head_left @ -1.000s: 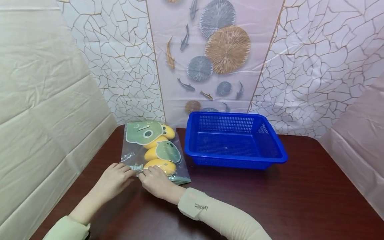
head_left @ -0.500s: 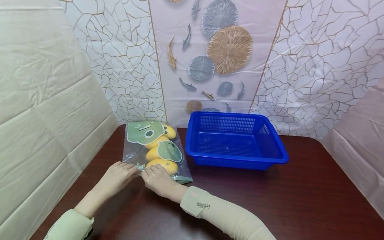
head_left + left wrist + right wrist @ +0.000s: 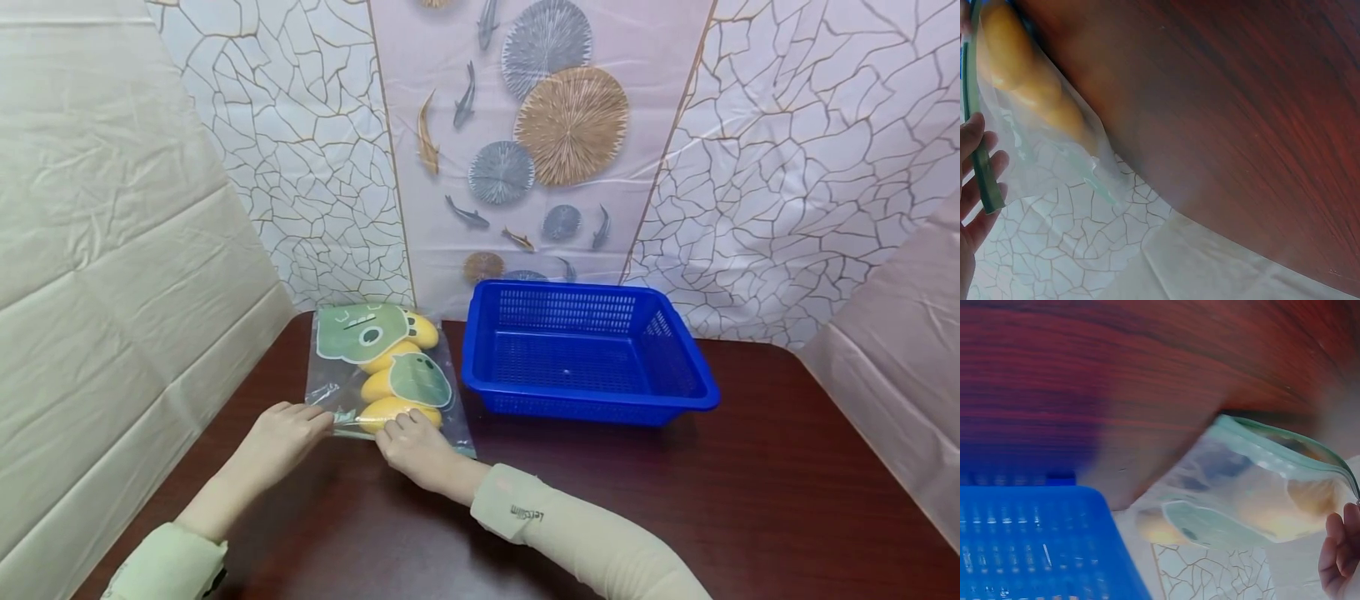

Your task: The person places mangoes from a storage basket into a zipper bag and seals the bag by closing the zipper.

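A clear zip bag (image 3: 330, 379) printed with green cartoon shapes lies at the left of the table, with several oval yellow fruits (image 3: 378, 387) inside. My left hand (image 3: 281, 437) grips the near left corner of its mouth; in the left wrist view, thumb and fingers hold the green zip strip (image 3: 984, 178). Further right along that edge, my right hand (image 3: 418, 452) pinches the strip in front of the nearest fruit. From the right wrist view, the bag's mouth (image 3: 1291, 447) gapes between its two green edges, beside the right fingertips (image 3: 1334, 528).
A blue plastic basket (image 3: 585, 407) with perforated walls stands just right of the bag. The dark red wooden table (image 3: 600, 492) is backed by patterned cloth (image 3: 330, 167), with a pale cloth (image 3: 112, 250) along its left side.
My right hand has slid to the right along the bag's near edge. The left hand has stayed at the left corner, so the gap between the hands has widened.
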The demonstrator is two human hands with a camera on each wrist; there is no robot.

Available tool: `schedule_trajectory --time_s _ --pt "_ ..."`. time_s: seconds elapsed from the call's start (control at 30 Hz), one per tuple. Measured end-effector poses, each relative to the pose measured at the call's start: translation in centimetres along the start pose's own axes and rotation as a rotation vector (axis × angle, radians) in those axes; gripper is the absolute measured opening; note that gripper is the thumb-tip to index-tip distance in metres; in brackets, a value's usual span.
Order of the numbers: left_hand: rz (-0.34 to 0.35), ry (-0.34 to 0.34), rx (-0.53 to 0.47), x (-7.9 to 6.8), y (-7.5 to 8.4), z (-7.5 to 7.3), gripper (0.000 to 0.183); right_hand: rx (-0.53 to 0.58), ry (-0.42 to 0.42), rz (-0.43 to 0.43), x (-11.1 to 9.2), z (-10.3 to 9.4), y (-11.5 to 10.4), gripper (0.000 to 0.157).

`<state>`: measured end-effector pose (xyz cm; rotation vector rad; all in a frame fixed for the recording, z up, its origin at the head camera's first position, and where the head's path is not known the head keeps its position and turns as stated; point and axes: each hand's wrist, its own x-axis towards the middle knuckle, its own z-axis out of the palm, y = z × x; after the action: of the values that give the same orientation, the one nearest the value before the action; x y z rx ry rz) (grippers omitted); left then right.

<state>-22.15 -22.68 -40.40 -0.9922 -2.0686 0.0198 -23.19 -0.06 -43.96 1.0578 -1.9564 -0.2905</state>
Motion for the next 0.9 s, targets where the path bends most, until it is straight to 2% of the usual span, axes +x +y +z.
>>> schedule_trajectory --time_s 0.27,0.5,0.9 --pt "-0.041 -0.041 -0.013 -0.7 -0.6 -0.1 0.024 -0.024 -0.016 -0.045 -1.1 -0.2 0.7 0.013" --pt "-0.071 -0.078 -0.033 -1.2 -1.0 -0.4 0.024 -0.056 0.024 -0.109 -2.0 -0.1 1.0 0.017" --pt "-0.12 -0.133 -0.061 -2.0 -1.6 -0.5 0.027 -0.061 0.028 -0.164 -3.4 -0.6 2.5 0.022"
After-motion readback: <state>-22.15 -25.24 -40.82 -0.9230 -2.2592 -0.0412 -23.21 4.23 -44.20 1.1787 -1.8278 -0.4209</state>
